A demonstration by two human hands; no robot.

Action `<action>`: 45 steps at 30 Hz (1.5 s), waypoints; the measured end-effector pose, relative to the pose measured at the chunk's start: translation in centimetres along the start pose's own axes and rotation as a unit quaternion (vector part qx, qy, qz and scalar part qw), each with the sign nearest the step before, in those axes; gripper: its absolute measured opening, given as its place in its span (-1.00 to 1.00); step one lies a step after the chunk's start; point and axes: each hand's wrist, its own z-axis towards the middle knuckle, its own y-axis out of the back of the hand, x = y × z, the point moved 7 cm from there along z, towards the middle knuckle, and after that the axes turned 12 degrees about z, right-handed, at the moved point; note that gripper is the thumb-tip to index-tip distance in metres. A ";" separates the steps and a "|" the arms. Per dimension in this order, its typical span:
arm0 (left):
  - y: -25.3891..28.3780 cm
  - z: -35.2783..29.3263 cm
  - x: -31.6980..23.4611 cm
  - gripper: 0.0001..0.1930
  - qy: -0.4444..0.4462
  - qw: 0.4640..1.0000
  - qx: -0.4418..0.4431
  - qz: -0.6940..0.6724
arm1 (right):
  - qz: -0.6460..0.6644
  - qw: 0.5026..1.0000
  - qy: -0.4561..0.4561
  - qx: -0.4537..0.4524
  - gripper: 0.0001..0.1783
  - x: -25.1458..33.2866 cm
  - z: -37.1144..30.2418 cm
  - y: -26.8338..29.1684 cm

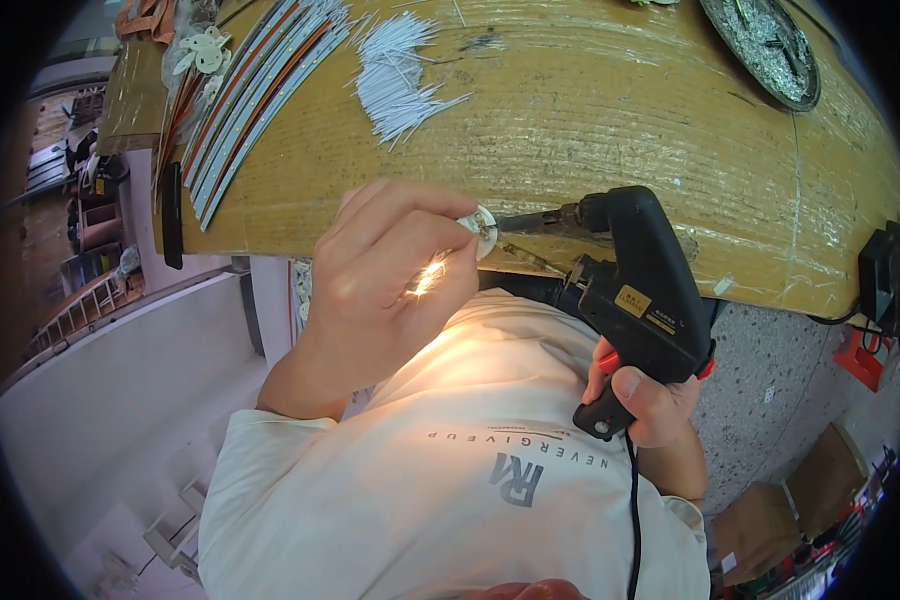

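Note:
My left hand [390,270] pinches a small round white disc [484,232] between thumb and fingers, just beyond the table's near edge. A bright warm glow shines on this hand below the knuckles; its source cannot be made out. In my right hand [650,400] is a black soldering gun [645,280] with a red trigger, held by its grip. Its narrow tip points left and reaches the disc's right side; whether they touch is hard to tell. A black cord [634,510] hangs from the grip's end.
On the yellow-brown table [570,130] lie long thin light strips [265,95] at left and a pile of white wires [400,80]. A round dish [770,50] of silvery scraps stands far right. A black device [880,270] sits at the right edge, above a red object [858,362].

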 end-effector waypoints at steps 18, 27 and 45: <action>0.1 -0.1 0.0 -0.85 -0.004 1.000 -0.002 0.000 | 0.015 0.999 0.041 -0.023 -0.33 1.1 0.3 -0.9; 0.1 0.0 0.0 -0.85 -0.025 1.000 -0.007 0.015 | 0.027 0.997 0.060 -0.042 -0.36 1.1 0.5 -0.9; 6.6 -4.4 6.8 -0.93 0.162 0.939 -0.095 -0.287 | 0.020 0.977 0.212 -0.007 -0.42 6.8 2.3 -1.8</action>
